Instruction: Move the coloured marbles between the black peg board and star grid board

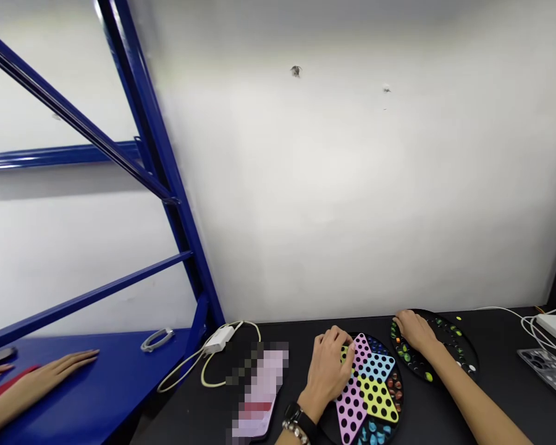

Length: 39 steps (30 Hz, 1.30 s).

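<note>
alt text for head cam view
A person's left hand rests on a star-patterned Chinese checkers board while the right hand touches a round black board dotted with marbles. A white charger and a pixelated object lie on the black table.

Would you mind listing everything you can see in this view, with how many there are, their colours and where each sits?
wall: one, white, behind the table
shelving rack: one, blue metal, left
table: one, black, right of the rack
star board: one, pink, blue and yellow on black, mid-table
marbles: many, mixed colours, on both boards
round tray: one, black, right of the star board
charger: one, white, cabled, back left of the table
pixelated item: one, pinkish, too blurred to name, left of the star board
cable ring: one, pale grey, on the blue shelf
co-worker's hand: one, on the blue shelf
watch: one, black, left wrist
left hand: on the star board
right hand: on the round tray
</note>
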Tool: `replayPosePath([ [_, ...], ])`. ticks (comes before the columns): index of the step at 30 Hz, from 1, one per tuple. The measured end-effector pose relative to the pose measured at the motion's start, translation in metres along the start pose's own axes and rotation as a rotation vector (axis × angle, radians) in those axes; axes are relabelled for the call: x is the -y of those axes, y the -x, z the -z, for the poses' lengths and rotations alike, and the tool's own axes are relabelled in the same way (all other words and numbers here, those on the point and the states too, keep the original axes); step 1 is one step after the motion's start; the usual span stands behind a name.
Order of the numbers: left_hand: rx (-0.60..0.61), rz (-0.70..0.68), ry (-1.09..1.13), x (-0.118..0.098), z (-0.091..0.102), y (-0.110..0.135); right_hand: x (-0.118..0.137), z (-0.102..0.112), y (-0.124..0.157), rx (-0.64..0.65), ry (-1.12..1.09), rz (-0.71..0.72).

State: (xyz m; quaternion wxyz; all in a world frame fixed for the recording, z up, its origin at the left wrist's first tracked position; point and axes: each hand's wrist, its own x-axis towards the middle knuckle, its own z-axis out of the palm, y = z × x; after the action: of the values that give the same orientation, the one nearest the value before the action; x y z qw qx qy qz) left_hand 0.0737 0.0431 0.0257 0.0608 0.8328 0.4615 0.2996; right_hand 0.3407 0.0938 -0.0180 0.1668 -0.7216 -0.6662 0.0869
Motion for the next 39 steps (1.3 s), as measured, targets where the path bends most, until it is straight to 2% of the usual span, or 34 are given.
replayPosePath([
  [6, -0.031, 0.016, 0.069, -0.001, 0.0, -0.001, 0.008, 0.021, -0.001, 0.021, -0.183, 0.022],
  [9, -0.109, 0.122, 0.273, 0.006, -0.002, -0.004, 0.028, 0.041, 0.005, 0.099, -0.354, 0.067],
  [10, -0.153, 0.178, 0.366, 0.01, -0.004, -0.005, 0.039, 0.047, 0.01, 0.172, -0.449, 0.093],
  [12, -0.244, 0.291, 0.519, 0.019, -0.006, -0.01, 0.069, 0.053, 0.027, 0.522, -0.874, 0.18],
  [14, -0.309, 0.371, 0.585, 0.03, -0.01, -0.014, 0.104, 0.049, 0.049, 0.833, -1.141, 0.259],
  [16, -0.355, 0.436, 0.629, 0.041, -0.013, -0.018, 0.137, 0.035, 0.071, 1.014, -1.245, 0.255],
  [17, -0.374, 0.464, 0.654, 0.046, -0.015, -0.019, 0.151, 0.025, 0.081, 1.057, -1.252, 0.238],
  [19, -0.399, 0.502, 0.697, 0.053, -0.018, -0.021, 0.171, 0.006, 0.095, 1.01, -1.167, 0.223],
  [20, -0.406, 0.513, 0.715, 0.055, -0.019, -0.021, 0.176, -0.002, 0.099, 0.938, -1.123, 0.192],
  [22, -0.415, 0.523, 0.741, 0.057, -0.021, -0.02, 0.181, -0.011, 0.103, 0.851, -1.102, 0.106],
  [23, -0.419, 0.525, 0.751, 0.057, -0.022, -0.02, 0.181, -0.013, 0.104, 0.847, -1.139, 0.045],
  [27, -0.424, 0.518, 0.778, 0.055, -0.021, -0.019, 0.181, -0.012, 0.104, 0.993, -1.347, -0.199],
  [29, -0.423, 0.514, 0.784, 0.053, -0.019, -0.019, 0.183, -0.013, 0.104, 1.027, -1.388, -0.263],
  [33, -0.423, 0.513, 0.788, 0.051, -0.018, -0.018, 0.183, -0.017, 0.105, 1.014, -1.424, -0.298],
  [39, -0.408, 0.511, 0.791, 0.052, -0.021, -0.018, 0.181, -0.012, 0.104, 1.015, -1.37, -0.225],
])
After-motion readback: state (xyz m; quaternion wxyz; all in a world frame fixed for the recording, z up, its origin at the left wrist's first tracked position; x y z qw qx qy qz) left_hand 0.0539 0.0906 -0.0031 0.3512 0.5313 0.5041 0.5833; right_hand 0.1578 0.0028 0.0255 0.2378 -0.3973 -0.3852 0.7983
